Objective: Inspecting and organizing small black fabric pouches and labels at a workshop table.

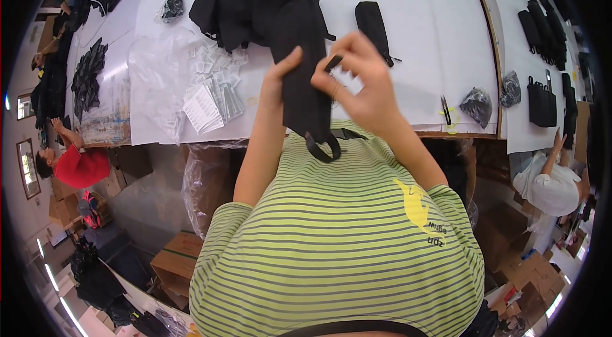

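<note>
A long black fabric pouch [306, 95] hangs over the table's front edge, its strap loop dangling against my striped shirt. My left hand [278, 79] is closed on the pouch's left side, thumb on top. Beside its right edge, my right hand [360, 79] pinches a small black strap end [333, 63]; whether this strap is joined to the pouch is hard to see, and the hand is slightly blurred. Just beyond lies a heap of black pouches [239, 8]. Another flat black pouch [372, 28] rests past my right hand.
Left of my hands are white cards [207, 107] and clear plastic bags [159, 75]. Small scissors [445, 110] and a plastic-wrapped black bundle [477, 106] lie to the right. One person [80, 165] works at far left, another [549, 181] at far right.
</note>
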Available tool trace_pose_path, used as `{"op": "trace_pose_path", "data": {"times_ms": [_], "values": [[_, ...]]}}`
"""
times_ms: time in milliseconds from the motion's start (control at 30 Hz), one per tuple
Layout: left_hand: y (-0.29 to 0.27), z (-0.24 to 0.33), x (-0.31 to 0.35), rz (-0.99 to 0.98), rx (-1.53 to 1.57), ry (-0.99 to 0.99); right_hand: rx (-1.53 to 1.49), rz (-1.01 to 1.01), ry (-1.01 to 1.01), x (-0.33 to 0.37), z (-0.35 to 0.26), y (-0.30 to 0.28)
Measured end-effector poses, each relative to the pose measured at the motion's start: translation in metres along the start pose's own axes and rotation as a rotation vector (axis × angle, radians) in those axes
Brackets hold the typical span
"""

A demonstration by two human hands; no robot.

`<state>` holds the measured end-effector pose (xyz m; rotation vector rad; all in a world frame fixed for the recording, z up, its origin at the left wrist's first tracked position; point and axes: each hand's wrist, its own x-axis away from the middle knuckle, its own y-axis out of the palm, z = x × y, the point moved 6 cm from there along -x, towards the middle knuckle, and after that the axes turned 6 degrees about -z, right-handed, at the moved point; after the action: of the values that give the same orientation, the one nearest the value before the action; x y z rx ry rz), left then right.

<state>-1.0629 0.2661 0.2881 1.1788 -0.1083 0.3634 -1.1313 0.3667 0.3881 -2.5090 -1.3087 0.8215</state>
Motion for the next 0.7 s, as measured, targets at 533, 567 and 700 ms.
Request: {"op": "trace_pose_path", "data": {"times_ms": [533,567,700], "values": [[-0.009,0.005,-0.004,-0.02,0.025,-0.063,-0.231,-0.167,0.129,0.025,0.003,0.02],[-0.01,0.004,-0.004,-0.078,0.089,-0.071,-0.247,-0.183,0.144,0.025,0.005,0.021],[-0.015,0.009,-0.014,-0.203,0.184,-0.042,0.043,0.167,0.097,0.021,0.02,-0.007]]}}
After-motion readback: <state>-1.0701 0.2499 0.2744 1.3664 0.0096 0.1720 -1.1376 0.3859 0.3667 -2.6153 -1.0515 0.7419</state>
